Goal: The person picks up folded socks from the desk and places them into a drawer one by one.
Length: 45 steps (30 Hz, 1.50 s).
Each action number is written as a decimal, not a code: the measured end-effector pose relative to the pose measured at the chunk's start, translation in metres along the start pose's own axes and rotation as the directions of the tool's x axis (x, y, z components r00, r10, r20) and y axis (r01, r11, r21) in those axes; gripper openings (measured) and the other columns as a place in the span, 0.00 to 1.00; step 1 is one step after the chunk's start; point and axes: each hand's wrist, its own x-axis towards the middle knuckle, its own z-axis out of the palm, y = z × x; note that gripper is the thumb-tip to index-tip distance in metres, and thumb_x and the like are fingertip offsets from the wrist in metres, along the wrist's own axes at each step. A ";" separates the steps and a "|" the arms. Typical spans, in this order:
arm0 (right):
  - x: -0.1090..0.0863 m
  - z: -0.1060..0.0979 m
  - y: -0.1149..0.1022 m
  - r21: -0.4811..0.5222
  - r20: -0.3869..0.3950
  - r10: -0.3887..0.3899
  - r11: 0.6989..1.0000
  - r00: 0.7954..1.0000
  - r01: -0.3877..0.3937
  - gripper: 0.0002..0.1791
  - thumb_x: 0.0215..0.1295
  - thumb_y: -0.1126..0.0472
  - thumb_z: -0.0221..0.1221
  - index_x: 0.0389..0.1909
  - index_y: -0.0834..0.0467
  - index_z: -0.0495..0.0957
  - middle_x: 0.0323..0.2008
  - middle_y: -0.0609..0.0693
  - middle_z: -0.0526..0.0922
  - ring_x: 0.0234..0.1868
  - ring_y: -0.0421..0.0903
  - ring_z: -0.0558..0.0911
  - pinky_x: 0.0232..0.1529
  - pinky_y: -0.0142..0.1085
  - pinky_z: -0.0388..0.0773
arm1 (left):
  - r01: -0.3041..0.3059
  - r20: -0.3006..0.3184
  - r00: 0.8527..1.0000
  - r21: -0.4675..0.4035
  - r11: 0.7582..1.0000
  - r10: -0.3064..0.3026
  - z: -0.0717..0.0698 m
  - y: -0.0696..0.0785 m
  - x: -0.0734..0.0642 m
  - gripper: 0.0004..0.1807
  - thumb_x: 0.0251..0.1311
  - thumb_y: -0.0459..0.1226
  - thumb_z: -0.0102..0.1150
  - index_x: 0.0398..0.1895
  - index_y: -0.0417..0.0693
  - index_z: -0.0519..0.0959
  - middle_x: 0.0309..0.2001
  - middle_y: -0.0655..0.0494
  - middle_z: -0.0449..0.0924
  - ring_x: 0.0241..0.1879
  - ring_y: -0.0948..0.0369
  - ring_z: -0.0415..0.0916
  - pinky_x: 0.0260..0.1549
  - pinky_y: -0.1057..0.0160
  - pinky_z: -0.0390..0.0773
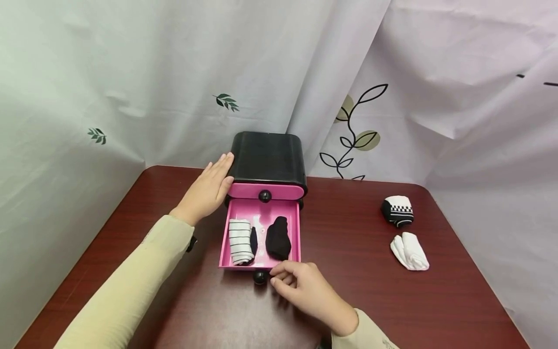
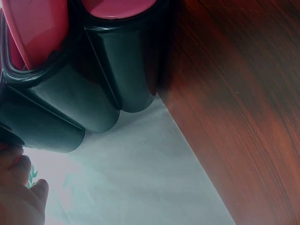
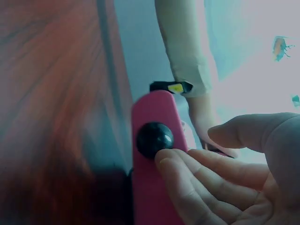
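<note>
A small black cabinet (image 1: 267,155) with pink drawers stands at the back of the table. One lower drawer (image 1: 244,208) is pulled out, holding a folded white sock with dark stripes (image 1: 240,241) on the left and a black sock (image 1: 278,240) on the right. My left hand (image 1: 207,189) rests with extended fingers against the cabinet's left side. At the drawer front, my right hand (image 1: 309,291) has loosely bent fingers beside the round black knob (image 1: 260,277). In the right wrist view the fingertips are right at the knob (image 3: 154,140), with the thumb held apart.
To the right on the dark red wooden table (image 1: 348,228) lie a black-and-white checked sock (image 1: 397,211) and a folded white sock (image 1: 410,252). White curtains (image 1: 183,72) with leaf prints hang behind and beside the table. An upper drawer (image 1: 244,190) is closed above the pulled-out one.
</note>
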 end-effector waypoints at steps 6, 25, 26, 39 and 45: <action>-0.003 0.013 0.001 -0.013 0.053 0.068 0.998 0.996 -0.067 0.07 0.67 0.64 0.63 0.39 0.65 0.85 0.25 0.45 0.87 0.23 0.31 0.82 0.28 0.24 0.80 | 0.002 0.008 1.000 -0.007 1.000 -0.002 -0.001 0.001 0.001 0.33 0.80 0.46 0.39 0.80 0.38 0.52 0.79 0.44 0.53 0.79 0.50 0.47 0.77 0.48 0.44; 0.003 0.055 0.017 0.655 0.263 0.308 0.638 0.914 -0.404 0.21 0.78 0.56 0.54 0.46 0.76 0.75 0.32 0.63 0.86 0.27 0.42 0.84 0.33 0.36 0.87 | -0.005 -0.006 1.000 -0.009 1.000 0.005 -0.003 0.003 0.001 0.33 0.80 0.46 0.40 0.80 0.37 0.53 0.79 0.43 0.54 0.79 0.49 0.48 0.77 0.47 0.46; 0.003 0.056 0.017 0.687 0.274 0.309 0.600 0.910 -0.411 0.23 0.78 0.55 0.53 0.48 0.76 0.74 0.33 0.61 0.86 0.28 0.41 0.85 0.34 0.36 0.87 | -0.005 -0.004 1.000 -0.008 1.000 0.004 -0.003 0.003 0.001 0.33 0.80 0.46 0.40 0.80 0.37 0.53 0.79 0.43 0.54 0.79 0.49 0.48 0.77 0.47 0.46; 0.004 0.062 0.020 0.787 0.246 0.313 0.488 0.917 -0.377 0.23 0.80 0.54 0.51 0.45 0.74 0.76 0.30 0.49 0.83 0.31 0.40 0.84 0.37 0.32 0.85 | -0.004 -0.006 1.000 -0.006 1.000 0.004 -0.003 0.002 0.001 0.33 0.80 0.45 0.41 0.80 0.38 0.52 0.79 0.44 0.53 0.79 0.49 0.48 0.77 0.47 0.46; 0.004 0.060 0.017 0.781 0.225 0.290 0.517 0.930 -0.350 0.22 0.80 0.55 0.51 0.44 0.75 0.76 0.29 0.48 0.83 0.30 0.39 0.83 0.36 0.31 0.84 | 0.005 0.005 1.000 -0.001 1.000 -0.005 -0.002 0.001 0.000 0.34 0.80 0.46 0.40 0.80 0.38 0.52 0.79 0.44 0.53 0.79 0.49 0.47 0.77 0.48 0.45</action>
